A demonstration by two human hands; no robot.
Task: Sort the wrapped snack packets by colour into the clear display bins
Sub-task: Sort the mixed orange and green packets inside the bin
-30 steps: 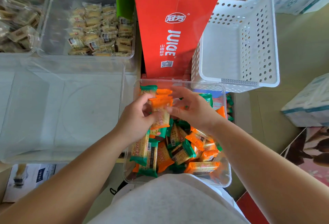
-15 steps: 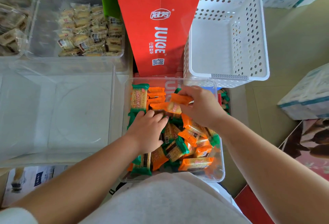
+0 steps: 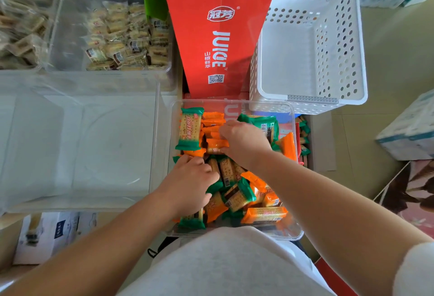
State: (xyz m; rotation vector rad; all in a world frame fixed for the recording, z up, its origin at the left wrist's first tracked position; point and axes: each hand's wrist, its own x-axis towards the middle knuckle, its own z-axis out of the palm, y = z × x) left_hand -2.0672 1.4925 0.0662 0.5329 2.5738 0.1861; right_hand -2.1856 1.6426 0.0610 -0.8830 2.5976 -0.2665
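A clear bin (image 3: 296, 230) right in front of me holds a mixed heap of orange and green wrapped cracker packets. At its far left corner lies a row of orange packets (image 3: 213, 119) beside one green packet (image 3: 189, 129). My right hand (image 3: 245, 141) pinches an orange packet (image 3: 216, 145) between thumb and fingers and holds it down against that orange row. My left hand (image 3: 190, 184) lies palm down on the heap, fingers curled into the packets; what they hold is hidden. More green packets (image 3: 263, 123) sit at the far right of the bin.
A large clear bin (image 3: 82, 145) with nothing in it stands to the left. Behind it is a clear bin of beige packets (image 3: 117, 37). A red juice carton (image 3: 220, 32) and a white perforated basket (image 3: 310, 44) stand behind the front bin. Boxes lie on the floor at right.
My right hand has carried the orange packet left and down onto the orange row. My left hand has let go of it and dropped onto the heap.
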